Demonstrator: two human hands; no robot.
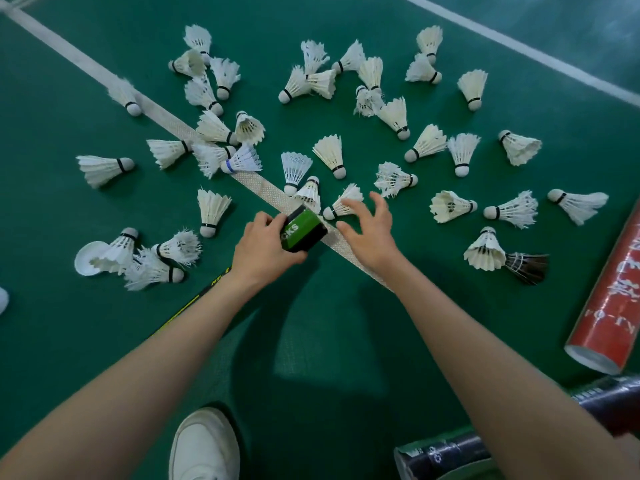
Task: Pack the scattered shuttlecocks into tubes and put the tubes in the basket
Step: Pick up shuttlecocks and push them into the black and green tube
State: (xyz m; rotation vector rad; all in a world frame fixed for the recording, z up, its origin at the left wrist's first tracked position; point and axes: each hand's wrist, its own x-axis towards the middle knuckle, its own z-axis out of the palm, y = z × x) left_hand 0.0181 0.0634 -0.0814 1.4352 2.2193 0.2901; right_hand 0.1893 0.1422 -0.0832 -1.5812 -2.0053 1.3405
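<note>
Green sports-court floor (52, 98), indoor. A worn white line (69, 53) runs diagonally from top left to centre, and a second line (519, 46) crosses the top right corner.

Shuttlecocks (329, 154) are scattered loose across the floor, several dozen, mostly white feather, all lying on their sides. Some lie on the diagonal line.

Red tube (616, 306) lies on the floor at the right edge with its open end toward the person. It has white print, but I can't read it. Dark tubes (450, 452) lie at bottom right, partly behind the right forearm; their markings are too small to read. White shoe (204, 445) at the bottom. A black-and-yellow racket shaft (188, 306) pokes out from under the left forearm.

Left hand (263, 252) is wrapped around a green-and-black tube (306, 230), held tilted just above the diagonal line, mouth pointing away from the person. White lettering on the green band: only "CKS" is visible.

Right hand (372, 233) has its fingers spread and holds nothing. Its fingertips are right over the nearest shuttlecock (341, 204); can't tell whether they touch it.

Small stuff: a white cap (86, 259) at left, partly under a cluster of shuttlecocks. One black shuttlecock (528, 268) sits against a white one at right. One blue-banded shuttlecock (242, 161) lies by the line.
</note>
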